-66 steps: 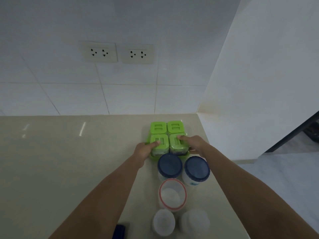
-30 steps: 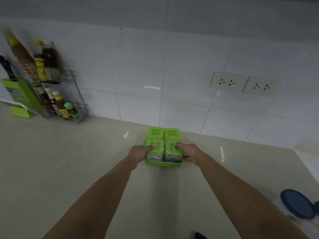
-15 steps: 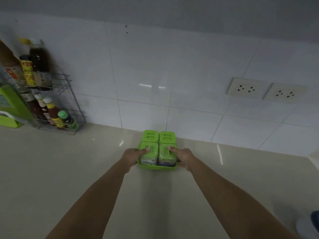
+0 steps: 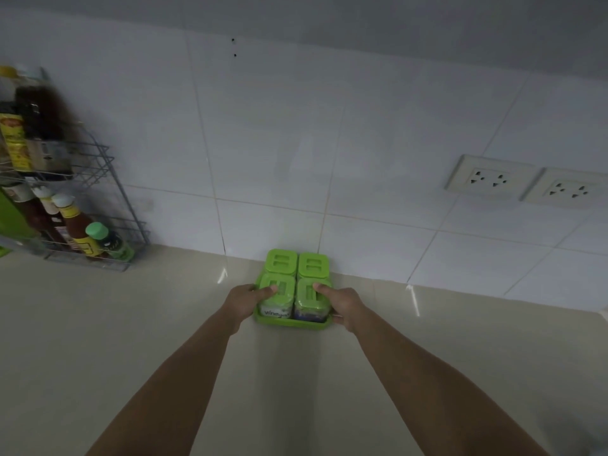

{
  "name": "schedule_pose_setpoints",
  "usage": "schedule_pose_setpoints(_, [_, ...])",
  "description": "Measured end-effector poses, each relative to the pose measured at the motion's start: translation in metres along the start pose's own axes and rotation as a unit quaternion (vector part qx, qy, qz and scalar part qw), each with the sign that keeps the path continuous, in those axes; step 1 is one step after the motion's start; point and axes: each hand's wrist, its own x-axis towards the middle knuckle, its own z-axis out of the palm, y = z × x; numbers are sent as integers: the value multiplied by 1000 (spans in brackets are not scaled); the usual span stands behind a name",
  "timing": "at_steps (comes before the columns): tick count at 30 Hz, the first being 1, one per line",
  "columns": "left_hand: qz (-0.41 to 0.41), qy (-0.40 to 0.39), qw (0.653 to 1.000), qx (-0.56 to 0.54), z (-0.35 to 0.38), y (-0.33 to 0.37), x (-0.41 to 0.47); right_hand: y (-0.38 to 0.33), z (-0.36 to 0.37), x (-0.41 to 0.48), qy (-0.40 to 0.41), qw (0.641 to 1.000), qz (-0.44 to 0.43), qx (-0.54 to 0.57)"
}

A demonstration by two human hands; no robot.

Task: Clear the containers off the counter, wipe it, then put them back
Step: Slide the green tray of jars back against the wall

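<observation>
Against the white tiled wall, at the back of the pale glossy stone counter, sits the bright green plastic tray with its four square green-lidded jars packed two by two. You hold it from both sides: your left hand is clamped on the tray's left edge with the thumb pressed on the near-left jar's lid, and your right hand is clamped on the right edge with the thumb on the near-right lid. Whether the tray's base already touches the counter you cannot tell from this angle.

To finish this placement well, keep the tray level so the jars do not tip against one another, and keep both thumbs down on the lids until the base rests flat. Ease it back until its far edge sits just beside the wall, squared to the tile joints, then let go with both hands together so it does not skew.

Well apart on the left stands a grey wire rack of sauce bottles; two white wall sockets sit up to the right, neither in your way.
</observation>
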Motion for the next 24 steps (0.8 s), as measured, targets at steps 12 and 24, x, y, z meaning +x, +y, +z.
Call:
schedule_pose_setpoints(12, [10, 8, 1000, 1, 9, 2, 6, 11, 0, 29, -4, 1000, -27, -14])
schedule_pose_setpoints(24, [53, 150, 950, 270, 40, 25, -25, 10, -38, -27, -70, 988, -86, -108])
